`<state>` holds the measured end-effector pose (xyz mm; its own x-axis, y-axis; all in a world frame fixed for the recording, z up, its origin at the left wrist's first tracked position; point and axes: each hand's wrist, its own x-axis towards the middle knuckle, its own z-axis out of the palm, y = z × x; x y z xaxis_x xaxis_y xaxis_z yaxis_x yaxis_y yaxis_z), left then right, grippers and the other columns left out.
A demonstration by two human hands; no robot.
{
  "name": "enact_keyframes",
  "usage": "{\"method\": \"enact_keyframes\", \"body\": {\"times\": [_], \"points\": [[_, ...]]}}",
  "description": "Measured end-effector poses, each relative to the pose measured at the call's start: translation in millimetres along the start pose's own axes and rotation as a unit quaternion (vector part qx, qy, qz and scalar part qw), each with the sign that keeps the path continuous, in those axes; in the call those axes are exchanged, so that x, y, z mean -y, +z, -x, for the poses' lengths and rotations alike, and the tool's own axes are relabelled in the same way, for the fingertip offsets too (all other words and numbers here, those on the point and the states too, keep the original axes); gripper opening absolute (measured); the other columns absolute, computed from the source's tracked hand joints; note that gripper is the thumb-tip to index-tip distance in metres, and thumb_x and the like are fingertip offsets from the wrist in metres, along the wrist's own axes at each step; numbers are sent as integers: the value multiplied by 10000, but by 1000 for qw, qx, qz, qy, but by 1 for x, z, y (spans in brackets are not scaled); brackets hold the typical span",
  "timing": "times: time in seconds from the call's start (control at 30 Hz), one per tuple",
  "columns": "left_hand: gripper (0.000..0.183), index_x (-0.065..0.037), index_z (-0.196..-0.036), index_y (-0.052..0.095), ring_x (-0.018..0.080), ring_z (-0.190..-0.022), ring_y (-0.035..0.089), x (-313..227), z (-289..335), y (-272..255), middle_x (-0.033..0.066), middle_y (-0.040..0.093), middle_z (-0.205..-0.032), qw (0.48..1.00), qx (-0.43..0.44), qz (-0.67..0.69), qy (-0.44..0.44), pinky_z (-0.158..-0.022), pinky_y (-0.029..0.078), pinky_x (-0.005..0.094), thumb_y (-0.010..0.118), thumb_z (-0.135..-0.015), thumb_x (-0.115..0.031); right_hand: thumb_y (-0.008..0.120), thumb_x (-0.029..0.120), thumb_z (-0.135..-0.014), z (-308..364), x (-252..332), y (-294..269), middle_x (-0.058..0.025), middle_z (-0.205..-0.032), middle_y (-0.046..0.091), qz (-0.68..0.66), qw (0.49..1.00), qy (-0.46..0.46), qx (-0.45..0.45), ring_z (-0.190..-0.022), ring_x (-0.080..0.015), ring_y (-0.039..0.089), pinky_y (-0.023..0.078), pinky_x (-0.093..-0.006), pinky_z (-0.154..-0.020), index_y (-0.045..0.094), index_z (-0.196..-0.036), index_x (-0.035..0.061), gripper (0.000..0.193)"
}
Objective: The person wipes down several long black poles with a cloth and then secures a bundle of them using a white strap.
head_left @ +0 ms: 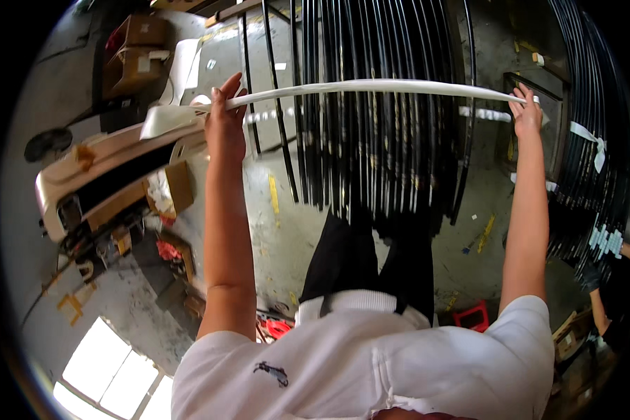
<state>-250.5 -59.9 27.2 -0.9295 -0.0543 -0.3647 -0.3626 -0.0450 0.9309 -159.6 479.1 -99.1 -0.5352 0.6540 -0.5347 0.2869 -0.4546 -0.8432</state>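
Note:
A long white strip [371,86], which looks like plastic film, is stretched crosswise in front of me. My left hand [225,122] is closed on it, and a wider, loose length of the strip hangs out past that hand to the left. At the other end my right hand [528,113] pinches the strip between its fingers. Below the strip lies a row of long black rods or tubes [378,147], their near ends close to my legs. Whether the strip touches them I cannot tell.
More black tubes [595,77] lie at the right, with a white band [598,150] on them. Another person's gloved hand [591,276] is at their near end. Cardboard boxes [138,61] and a long beige machine [56,185] stand left. A red stool [473,316] is behind me.

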Motion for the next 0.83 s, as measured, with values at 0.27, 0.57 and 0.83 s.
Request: {"method": "enact_keyframes", "body": {"times": [0.27, 0.57, 0.83], "points": [[403, -70, -1229, 479, 95, -702, 378, 143, -203, -6, 3, 467, -824, 965, -131, -222, 40, -677, 359, 233, 333, -946, -317, 414, 416, -894, -109, -121, 52, -131, -946, 581, 285, 947, -44, -139, -848, -231, 526, 396, -368, -790, 541, -1019, -34, 485], [419, -163, -1269, 418, 135, -767, 581, 199, -241, -2, 93, 609, -1025, 991, -50, -71, -103, -698, 491, 260, 284, -940, -385, 505, 385, -867, -106, -144, 86, -88, -1172, 516, 156, 985, 68, 34, -1089, -185, 442, 304, -303, -947, 495, -1168, 6, 484], [489, -23, -1128, 516, 199, -799, 630, 196, -265, 14, 150, 615, -921, 947, 102, -16, -303, -617, 527, 292, 238, -940, -378, 425, 335, -888, -127, -152, 51, -116, -1061, 587, -82, 900, 327, 275, -962, -215, 559, 458, -340, -854, 546, -1100, 15, 402]]}}
